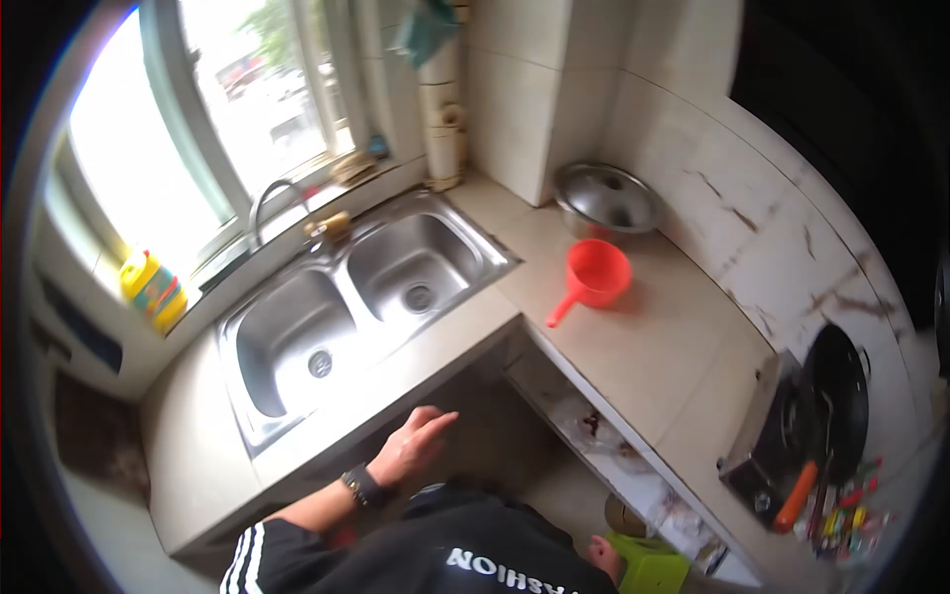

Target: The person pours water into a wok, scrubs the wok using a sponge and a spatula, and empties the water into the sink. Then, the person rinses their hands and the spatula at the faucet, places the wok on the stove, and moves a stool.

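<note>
My left hand (414, 447), with a dark watch (364, 486) on its wrist, is held in front of the counter edge below the double sink (348, 287). Its fingers are partly stretched out and nothing shows in them. Low in the picture, my right hand (605, 556) shows only in part beside a lime-green plastic object (648, 564). I cannot make out whether it touches that object, and most of its fingers are hidden. A red dipper (598, 274) lies on the counter to the right of the sink, apart from both hands.
A lidded metal pot (606, 198) sits in the counter corner. To the right stand a gas stove (762, 475) and a black wok (839, 396). A yellow bottle (151, 287) is by the window, and a faucet (280, 198) rises behind the sink. Open shelves (614, 445) run under the counter.
</note>
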`<move>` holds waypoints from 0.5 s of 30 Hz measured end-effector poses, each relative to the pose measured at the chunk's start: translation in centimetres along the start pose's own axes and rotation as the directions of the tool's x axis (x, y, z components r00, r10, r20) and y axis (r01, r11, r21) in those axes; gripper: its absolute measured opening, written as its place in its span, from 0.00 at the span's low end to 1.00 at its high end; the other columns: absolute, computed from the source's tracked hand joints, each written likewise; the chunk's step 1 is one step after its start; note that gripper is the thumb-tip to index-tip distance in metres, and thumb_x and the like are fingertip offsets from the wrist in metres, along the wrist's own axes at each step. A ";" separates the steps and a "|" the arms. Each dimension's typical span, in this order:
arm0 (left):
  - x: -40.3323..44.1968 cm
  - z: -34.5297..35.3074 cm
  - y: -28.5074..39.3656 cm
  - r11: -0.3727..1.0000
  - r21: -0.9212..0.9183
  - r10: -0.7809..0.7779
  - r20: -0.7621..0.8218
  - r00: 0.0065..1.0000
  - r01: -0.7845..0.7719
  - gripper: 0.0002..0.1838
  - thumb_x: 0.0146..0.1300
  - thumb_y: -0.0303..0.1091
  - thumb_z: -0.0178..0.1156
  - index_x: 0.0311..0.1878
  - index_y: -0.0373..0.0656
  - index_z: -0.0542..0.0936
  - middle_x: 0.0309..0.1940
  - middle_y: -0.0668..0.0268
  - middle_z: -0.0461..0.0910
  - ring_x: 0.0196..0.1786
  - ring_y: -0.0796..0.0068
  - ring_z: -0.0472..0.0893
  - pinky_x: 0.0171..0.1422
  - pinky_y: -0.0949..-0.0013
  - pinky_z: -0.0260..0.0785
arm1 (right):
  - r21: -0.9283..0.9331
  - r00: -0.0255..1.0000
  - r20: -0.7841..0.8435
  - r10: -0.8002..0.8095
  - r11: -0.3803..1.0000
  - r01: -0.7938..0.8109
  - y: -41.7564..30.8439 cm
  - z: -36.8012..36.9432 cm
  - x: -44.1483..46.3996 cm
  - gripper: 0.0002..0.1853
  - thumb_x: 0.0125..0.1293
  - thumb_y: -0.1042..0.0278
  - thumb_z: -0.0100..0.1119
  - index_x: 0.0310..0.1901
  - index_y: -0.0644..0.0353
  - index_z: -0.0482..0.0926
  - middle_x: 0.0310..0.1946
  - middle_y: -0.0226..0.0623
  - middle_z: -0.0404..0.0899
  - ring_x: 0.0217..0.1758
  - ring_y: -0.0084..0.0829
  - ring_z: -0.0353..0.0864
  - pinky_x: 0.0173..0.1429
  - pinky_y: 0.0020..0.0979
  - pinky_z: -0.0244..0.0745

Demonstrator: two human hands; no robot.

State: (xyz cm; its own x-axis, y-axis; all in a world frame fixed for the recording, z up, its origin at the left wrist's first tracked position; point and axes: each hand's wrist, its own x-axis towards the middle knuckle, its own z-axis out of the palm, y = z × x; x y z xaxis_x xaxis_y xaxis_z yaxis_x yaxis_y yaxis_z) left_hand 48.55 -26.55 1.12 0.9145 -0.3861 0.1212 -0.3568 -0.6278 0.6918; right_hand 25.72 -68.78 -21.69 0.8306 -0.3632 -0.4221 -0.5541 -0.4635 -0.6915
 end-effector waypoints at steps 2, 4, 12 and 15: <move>0.1 -0.2 0.5 0.999 0.001 -0.036 -0.054 0.998 0.036 0.27 0.57 0.26 0.58 0.61 0.47 0.68 0.52 0.55 0.67 0.47 0.55 0.75 0.49 0.64 0.72 | -0.038 0.993 0.068 -0.098 0.994 0.101 1.4 -0.2 2.4 0.18 0.58 0.66 0.55 0.50 0.60 0.77 0.26 0.38 0.80 0.28 0.28 0.79 0.37 0.32 0.75; -0.6 -1.2 -0.3 0.997 -0.016 -0.077 -0.140 0.987 0.076 0.28 0.57 0.26 0.59 0.62 0.47 0.67 0.53 0.54 0.66 0.48 0.55 0.75 0.50 0.64 0.72 | -0.050 0.964 0.173 -0.203 0.975 0.215 -0.4 0.4 3.3 0.20 0.61 0.62 0.58 0.54 0.56 0.75 0.30 0.40 0.80 0.33 0.33 0.77 0.39 0.37 0.73; -2.7 -8.7 -7.4 0.932 -0.224 -0.363 -0.544 0.757 0.286 0.24 0.57 0.27 0.59 0.59 0.47 0.71 0.46 0.56 0.70 0.42 0.65 0.78 0.50 0.65 0.70 | -0.082 0.867 0.216 -0.450 0.876 0.475 -15.2 0.3 7.8 0.16 0.59 0.71 0.50 0.48 0.65 0.77 0.27 0.40 0.81 0.30 0.29 0.82 0.38 0.29 0.75; -1.0 -13.6 -5.0 0.961 -0.144 -0.272 -0.639 0.720 0.235 0.24 0.58 0.29 0.59 0.60 0.47 0.71 0.45 0.57 0.71 0.40 0.68 0.78 0.51 0.68 0.71 | -0.098 0.829 0.244 -0.503 0.838 0.537 -17.9 0.4 8.7 0.14 0.60 0.71 0.53 0.47 0.62 0.78 0.28 0.41 0.81 0.32 0.31 0.81 0.40 0.32 0.74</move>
State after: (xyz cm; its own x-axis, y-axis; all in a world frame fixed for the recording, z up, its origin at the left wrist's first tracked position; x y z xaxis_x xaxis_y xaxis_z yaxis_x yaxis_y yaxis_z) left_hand 52.01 -13.83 7.26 0.8772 0.3242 0.3540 -0.1008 -0.5967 0.7961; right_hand 42.94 -63.31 -13.21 0.9808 0.1294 -0.1457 -0.0237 -0.6627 -0.7485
